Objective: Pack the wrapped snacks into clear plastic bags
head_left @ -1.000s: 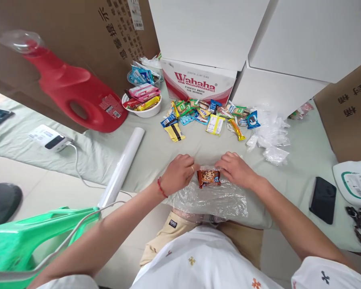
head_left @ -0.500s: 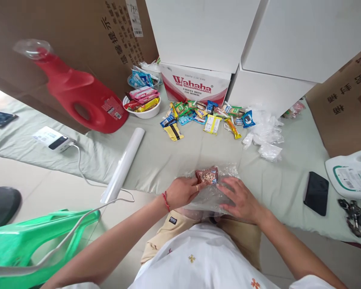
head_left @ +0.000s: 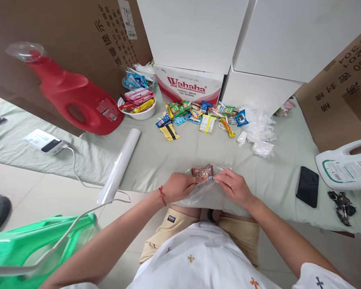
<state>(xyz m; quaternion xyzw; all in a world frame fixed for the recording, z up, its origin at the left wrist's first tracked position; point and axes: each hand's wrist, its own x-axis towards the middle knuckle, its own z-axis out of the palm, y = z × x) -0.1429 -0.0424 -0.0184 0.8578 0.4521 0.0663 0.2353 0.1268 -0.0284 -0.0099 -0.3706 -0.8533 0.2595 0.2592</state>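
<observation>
A: Where are the two hands?
B: Low in the middle, over the near side of the desk (head_left: 168, 157), which has a pale green cloth on it. Between them lies a small brown packet (head_left: 202, 171), on or in some clear plastic (head_left: 195, 197); I can't tell which.

A: What is the left hand (head_left: 177, 187) doing?
B: Its fingers are partly curled, with the index finger reaching across the packet's lower edge. I can't tell whether it grips the packet or only presses on it.

A: And the right hand (head_left: 233, 187)?
B: Thumb and fingertips come together at the packet's right corner. Whether they pinch the plastic, the packet or neither, I can't tell.

A: What stands beyond them?
B: A loose pile of snacks (head_left: 207, 124) in bright wrappers, in front of a red and white box (head_left: 186, 89). A white bowl (head_left: 142, 114) of more wrapped snacks is to the left of the pile, and crumpled clear bags (head_left: 260, 127) lie just to its right.

A: Anything out to the sides?
B: On the right, a black phone (head_left: 307, 187) lies near a bunch of keys (head_left: 343, 208) and a white jug (head_left: 343, 170). On the left, a white roll (head_left: 119, 165) lies slantwise, with a big red jug (head_left: 78, 98) behind it.
</observation>
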